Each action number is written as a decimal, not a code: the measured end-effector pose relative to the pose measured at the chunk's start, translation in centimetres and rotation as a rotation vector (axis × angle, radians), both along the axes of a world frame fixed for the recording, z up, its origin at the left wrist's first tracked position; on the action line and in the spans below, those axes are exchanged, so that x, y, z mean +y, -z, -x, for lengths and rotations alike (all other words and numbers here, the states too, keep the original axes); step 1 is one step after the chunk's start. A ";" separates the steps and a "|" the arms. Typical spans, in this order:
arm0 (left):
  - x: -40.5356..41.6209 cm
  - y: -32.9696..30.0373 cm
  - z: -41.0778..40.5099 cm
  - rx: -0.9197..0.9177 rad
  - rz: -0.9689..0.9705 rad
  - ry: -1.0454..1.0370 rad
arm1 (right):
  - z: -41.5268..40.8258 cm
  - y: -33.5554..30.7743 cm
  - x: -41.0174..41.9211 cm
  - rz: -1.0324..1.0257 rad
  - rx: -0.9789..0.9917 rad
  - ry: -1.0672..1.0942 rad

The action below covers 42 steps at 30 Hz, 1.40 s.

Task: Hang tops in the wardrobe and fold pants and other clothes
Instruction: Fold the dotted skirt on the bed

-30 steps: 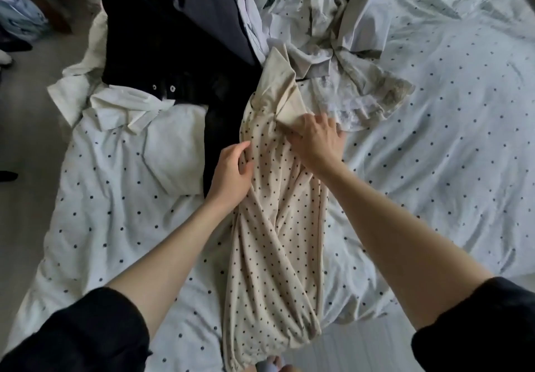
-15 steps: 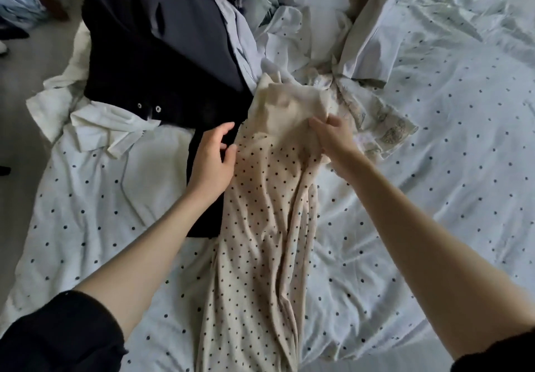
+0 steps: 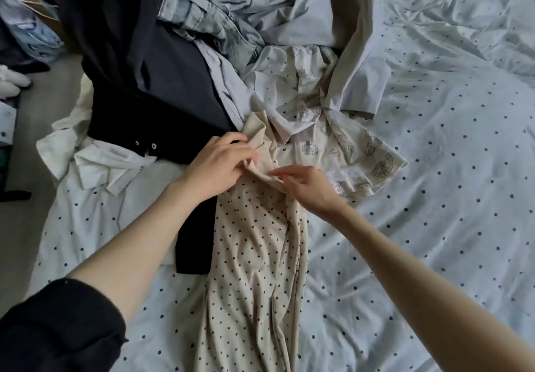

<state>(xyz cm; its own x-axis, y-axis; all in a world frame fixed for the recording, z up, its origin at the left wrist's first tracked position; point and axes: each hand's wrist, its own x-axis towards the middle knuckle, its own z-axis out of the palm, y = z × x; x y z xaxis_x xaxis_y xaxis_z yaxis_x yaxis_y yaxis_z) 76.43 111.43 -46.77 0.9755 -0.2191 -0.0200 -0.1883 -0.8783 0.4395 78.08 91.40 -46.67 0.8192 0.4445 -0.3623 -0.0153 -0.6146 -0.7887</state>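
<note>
Both hands pinch dotted garment — unlabelled.

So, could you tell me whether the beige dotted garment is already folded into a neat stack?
No, the beige dotted garment lies stretched out long and wrinkled on the bed sheet, with the left hand and right hand at its top end.

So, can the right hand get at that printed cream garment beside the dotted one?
Probably yes: the right hand lies right beside the printed cream garment, whose near edge lies uncovered.
</note>
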 end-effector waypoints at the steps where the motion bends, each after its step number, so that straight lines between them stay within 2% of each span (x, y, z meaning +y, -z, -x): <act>1: 0.5 0.0 0.1 -0.026 0.020 -0.093 | -0.7 0.2 0.1 0.021 -0.030 0.073; 3: 1.2 -0.5 0.5 -0.089 0.101 -0.246 | -1.9 0.5 0.8 0.112 -0.073 0.160; 5: 1.6 -1.2 0.5 -0.124 0.172 -0.323 | -2.8 0.8 2.1 0.169 -0.042 0.155; 8: 1.8 -2.2 0.8 -0.173 0.189 -0.351 | -3.2 1.1 4.4 0.247 -0.005 0.097; 10: 2.0 -2.6 1.0 -0.222 0.171 -0.335 | -3.6 1.3 5.7 0.292 0.031 0.164; 13: 2.5 -3.0 1.0 -0.269 0.150 -0.304 | -4.7 1.7 6.8 0.138 0.180 0.414; 21: 2.4 -3.5 0.1 -0.304 0.055 -0.294 | -8.0 -0.4 2.7 0.012 -0.030 0.626; 24: 1.8 -3.6 -0.9 -0.289 0.033 -0.288 | -9.7 -0.7 0.8 0.108 -0.050 0.539; 26: 1.5 -3.6 -1.3 -0.274 0.039 -0.301 | -9.4 -1.1 0.9 0.199 -0.168 0.467; 28: 1.4 -3.4 -1.5 -0.255 0.062 -0.312 | -7.9 -1.2 1.9 0.169 -0.314 0.407; 29: 1.5 -3.4 -1.5 -0.248 0.067 -0.309 | -6.9 -1.1 2.7 0.136 -0.322 0.355; 33: 2.5 -3.2 -1.2 -0.214 0.091 -0.266 | -5.5 -0.1 5.7 0.038 -0.022 0.163; 35: 3.3 -3.2 -1.0 -0.185 0.103 -0.275 | -6.2 -0.1 6.7 -0.010 0.013 0.079; 36: 3.8 -3.1 -0.9 -0.171 0.108 -0.286 | -6.6 -0.1 7.1 0.009 -0.005 0.014; 39: 5.4 -2.8 -0.2 -0.125 0.111 -0.310 | -7.1 0.0 8.6 0.266 -0.214 -0.270; 42: 6.5 -2.6 0.5 -0.106 0.116 -0.347 | -7.4 -0.2 9.8 0.290 -0.375 -0.295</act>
<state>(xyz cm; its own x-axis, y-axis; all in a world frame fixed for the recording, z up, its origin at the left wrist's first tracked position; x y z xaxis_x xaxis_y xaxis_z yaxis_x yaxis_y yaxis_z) 75.96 117.90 -44.17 0.9874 0.1298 0.0910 0.0616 -0.8432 0.5341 85.45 101.15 -46.52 0.7715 0.6000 -0.2117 0.4394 -0.7431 -0.5046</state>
